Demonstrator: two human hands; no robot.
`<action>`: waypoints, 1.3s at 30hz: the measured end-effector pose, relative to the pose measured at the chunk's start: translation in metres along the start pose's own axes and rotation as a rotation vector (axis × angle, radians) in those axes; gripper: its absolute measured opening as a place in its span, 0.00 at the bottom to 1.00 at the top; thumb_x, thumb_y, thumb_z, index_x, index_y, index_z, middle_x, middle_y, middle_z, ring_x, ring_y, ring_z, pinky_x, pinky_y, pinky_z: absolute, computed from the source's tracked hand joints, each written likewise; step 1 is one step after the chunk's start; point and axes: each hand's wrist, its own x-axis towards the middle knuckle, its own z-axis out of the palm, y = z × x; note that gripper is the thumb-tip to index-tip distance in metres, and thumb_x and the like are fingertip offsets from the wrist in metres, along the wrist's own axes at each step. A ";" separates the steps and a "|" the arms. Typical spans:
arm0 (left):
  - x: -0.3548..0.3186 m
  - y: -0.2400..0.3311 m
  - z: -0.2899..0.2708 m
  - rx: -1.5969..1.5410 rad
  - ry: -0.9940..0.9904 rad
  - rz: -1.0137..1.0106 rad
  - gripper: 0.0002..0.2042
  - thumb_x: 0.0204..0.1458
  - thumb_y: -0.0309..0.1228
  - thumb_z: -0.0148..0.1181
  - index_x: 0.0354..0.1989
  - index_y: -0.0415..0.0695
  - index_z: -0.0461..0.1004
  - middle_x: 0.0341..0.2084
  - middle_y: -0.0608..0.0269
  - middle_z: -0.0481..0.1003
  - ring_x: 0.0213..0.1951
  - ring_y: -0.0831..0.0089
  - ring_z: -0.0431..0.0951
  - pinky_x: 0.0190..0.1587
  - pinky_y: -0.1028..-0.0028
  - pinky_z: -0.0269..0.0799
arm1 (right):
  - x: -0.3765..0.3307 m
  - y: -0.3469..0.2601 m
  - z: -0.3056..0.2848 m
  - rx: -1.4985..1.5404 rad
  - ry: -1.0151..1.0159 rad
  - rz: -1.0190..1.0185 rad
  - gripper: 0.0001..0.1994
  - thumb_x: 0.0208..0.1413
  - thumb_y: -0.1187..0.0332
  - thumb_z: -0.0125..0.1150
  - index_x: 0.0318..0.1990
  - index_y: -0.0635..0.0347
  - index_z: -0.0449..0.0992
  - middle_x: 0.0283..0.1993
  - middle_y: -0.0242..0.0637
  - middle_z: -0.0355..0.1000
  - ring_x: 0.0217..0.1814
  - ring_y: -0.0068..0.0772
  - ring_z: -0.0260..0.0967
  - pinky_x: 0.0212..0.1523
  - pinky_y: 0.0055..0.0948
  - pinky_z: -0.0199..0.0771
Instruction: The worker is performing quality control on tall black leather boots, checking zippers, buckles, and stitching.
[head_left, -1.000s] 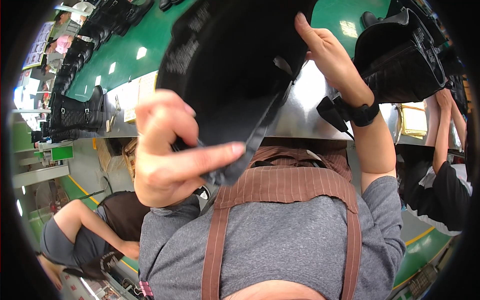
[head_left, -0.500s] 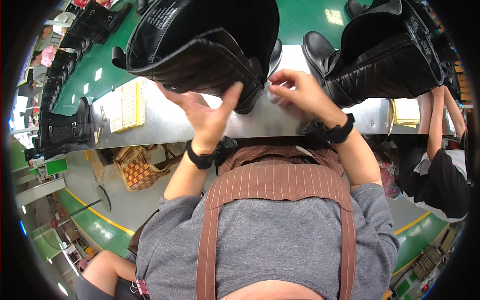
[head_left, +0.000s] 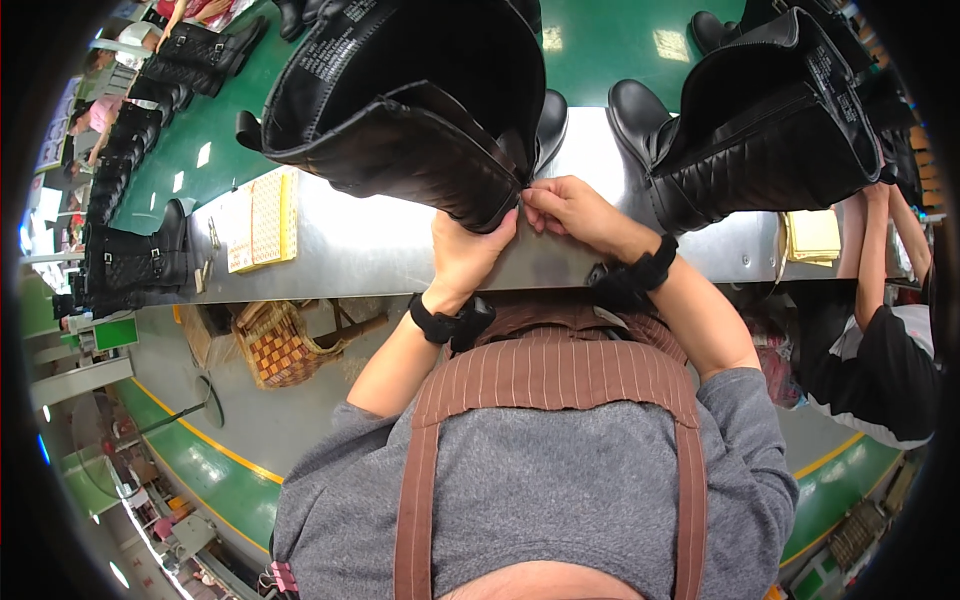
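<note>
Tall black boot [head_left: 400, 110] fills the upper centre, glossy shaft tipped toward us over the metal bench [head_left: 350, 250]. Left hand [head_left: 470, 250] cups the shaft's lower edge, fingers closed on it; right hand [head_left: 570, 210] pinches that same edge just beside it.

A long grey metal workbench [head_left: 370, 250] runs across the middle of the frame, with a green conveyor belt [head_left: 600, 45] just behind it along the top. On the bench, upper centre, a tall black leather boot [head_left: 400, 110] leans over with its open shaft toward the camera. At upper right stands a second black quilted boot [head_left: 760, 130]. At left lies a yellow perforated flat tray [head_left: 262, 218], and at far right a stack of pale yellow cloths [head_left: 812, 236].
</note>
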 end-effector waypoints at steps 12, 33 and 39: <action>0.005 0.045 -0.009 0.101 -0.013 0.037 0.51 0.38 0.28 0.73 0.67 0.39 0.41 0.57 0.49 0.61 0.60 0.60 0.63 0.61 0.64 0.60 | -0.040 -0.113 0.006 0.021 -0.074 -0.528 0.17 0.67 0.61 0.49 0.28 0.62 0.74 0.24 0.26 0.70 0.23 0.16 0.66 0.25 0.17 0.66; 0.036 0.222 -0.085 0.642 0.068 0.806 0.10 0.45 0.29 0.68 0.35 0.40 0.78 0.38 0.60 0.74 0.47 0.66 0.69 0.52 0.71 0.61 | -0.044 -0.112 0.007 -0.154 0.055 -0.539 0.18 0.66 0.60 0.50 0.27 0.61 0.75 0.25 0.27 0.72 0.25 0.16 0.66 0.27 0.18 0.67; 0.051 0.247 -0.088 0.608 -0.200 0.672 0.08 0.49 0.26 0.66 0.25 0.36 0.74 0.28 0.64 0.72 0.38 0.73 0.71 0.44 0.75 0.63 | -0.043 -0.107 0.012 -0.165 0.106 -0.546 0.18 0.66 0.60 0.50 0.27 0.61 0.76 0.23 0.27 0.71 0.24 0.16 0.67 0.26 0.19 0.65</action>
